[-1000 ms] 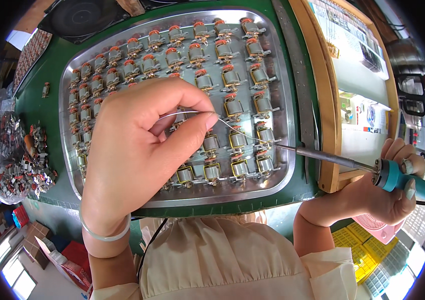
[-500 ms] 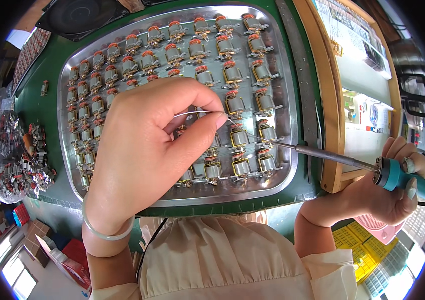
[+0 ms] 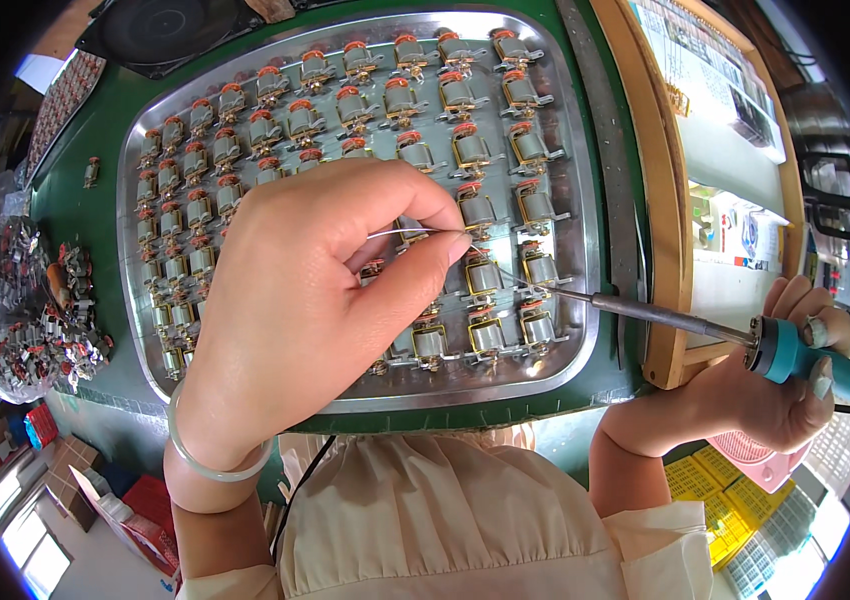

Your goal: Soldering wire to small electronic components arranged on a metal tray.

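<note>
My left hand hovers over a metal tray and pinches a thin solder wire between thumb and forefinger. The wire's end reaches toward a small motor in the tray's right columns. My right hand grips the teal handle of a soldering iron, whose tip meets the wire's end at that motor. Rows of small motors with copper windings fill the tray; my left hand hides several of them.
The tray lies on a green mat. A clear bag and loose pile of small parts sit at the left. A wooden-framed board runs along the tray's right side. A dark round object is at the top left.
Both hands stay in nearly the same pose. The tray's motors appear shifted slightly downward in view, and the iron's tip and wire now meet a little lower among the right columns.
</note>
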A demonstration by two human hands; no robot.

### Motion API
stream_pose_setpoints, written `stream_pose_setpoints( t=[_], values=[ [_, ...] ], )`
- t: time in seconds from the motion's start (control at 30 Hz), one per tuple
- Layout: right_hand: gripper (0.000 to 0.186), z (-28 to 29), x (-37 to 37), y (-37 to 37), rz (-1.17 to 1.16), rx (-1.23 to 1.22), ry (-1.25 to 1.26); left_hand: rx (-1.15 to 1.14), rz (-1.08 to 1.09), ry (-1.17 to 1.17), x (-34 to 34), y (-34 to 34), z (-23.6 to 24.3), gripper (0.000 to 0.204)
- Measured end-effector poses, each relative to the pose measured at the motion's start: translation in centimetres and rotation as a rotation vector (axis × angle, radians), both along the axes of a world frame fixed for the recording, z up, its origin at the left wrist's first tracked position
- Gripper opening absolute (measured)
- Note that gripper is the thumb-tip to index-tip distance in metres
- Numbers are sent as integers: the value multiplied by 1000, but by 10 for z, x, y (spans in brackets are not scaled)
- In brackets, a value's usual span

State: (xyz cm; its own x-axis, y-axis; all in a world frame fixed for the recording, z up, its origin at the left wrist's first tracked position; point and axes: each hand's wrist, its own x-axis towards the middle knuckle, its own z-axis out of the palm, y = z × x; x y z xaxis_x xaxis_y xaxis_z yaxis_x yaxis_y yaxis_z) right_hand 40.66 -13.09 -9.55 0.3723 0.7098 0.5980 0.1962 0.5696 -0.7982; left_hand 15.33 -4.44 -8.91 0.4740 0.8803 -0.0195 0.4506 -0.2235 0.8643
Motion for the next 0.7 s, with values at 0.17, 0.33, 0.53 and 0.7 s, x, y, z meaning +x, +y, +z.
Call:
stream_pose_setpoints(
  t=[0.17,0.33,0.53,0.7],
  values=[
    [20,-1,-1,1,-14,5,10,55,41,4,-1,0,5,6],
    [20,-1,3,-3,-57,61,66,54,66,29,-12,-3,10,6],
    [22,3,-9,-9,-28,50,20,-11,182,66,-24,-11,11,5],
    [24,6,-18,-7,137,-39,-96,10,148,62,-29,-10,6,5]
  ],
)
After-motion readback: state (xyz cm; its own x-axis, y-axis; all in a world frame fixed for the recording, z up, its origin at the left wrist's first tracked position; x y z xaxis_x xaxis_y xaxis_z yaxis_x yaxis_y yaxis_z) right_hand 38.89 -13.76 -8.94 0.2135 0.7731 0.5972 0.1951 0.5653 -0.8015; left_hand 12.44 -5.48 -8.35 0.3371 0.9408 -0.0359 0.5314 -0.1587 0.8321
